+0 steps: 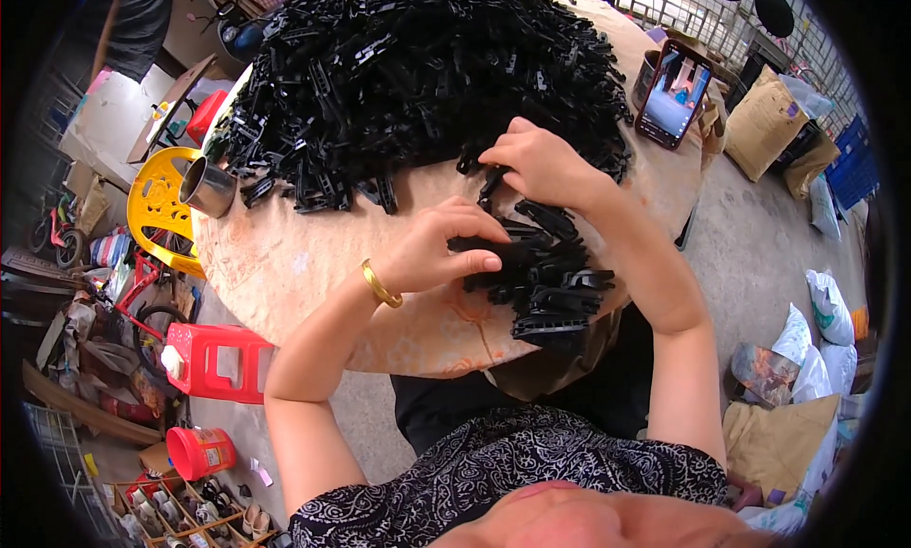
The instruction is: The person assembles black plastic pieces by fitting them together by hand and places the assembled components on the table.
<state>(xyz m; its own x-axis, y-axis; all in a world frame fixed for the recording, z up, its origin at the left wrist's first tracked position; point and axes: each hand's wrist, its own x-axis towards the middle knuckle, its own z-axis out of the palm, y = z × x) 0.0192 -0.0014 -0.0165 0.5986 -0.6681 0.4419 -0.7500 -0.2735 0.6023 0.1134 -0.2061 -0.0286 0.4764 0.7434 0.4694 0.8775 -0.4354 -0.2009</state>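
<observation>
A large heap of black, narrow plastic parts (418,83) covers the far side of the round table (313,263). A smaller pile of the same parts (560,297) lies at the table's near edge, in front of me. My left hand (441,244), with a gold bangle (381,284) on its wrist, curls at the left of this small pile, fingers and thumb around some black parts. My right hand (546,164) is closed at the near edge of the large heap, its fingertips on a black part. Its exact grip is partly hidden.
A phone (676,92) leans against a can at the table's right. A metal cup (208,186) stands at the left edge, beside a yellow chair (163,202). A red stool (213,358) and a red bucket (200,451) are at left. Filled bags (807,349) lie on the floor at right.
</observation>
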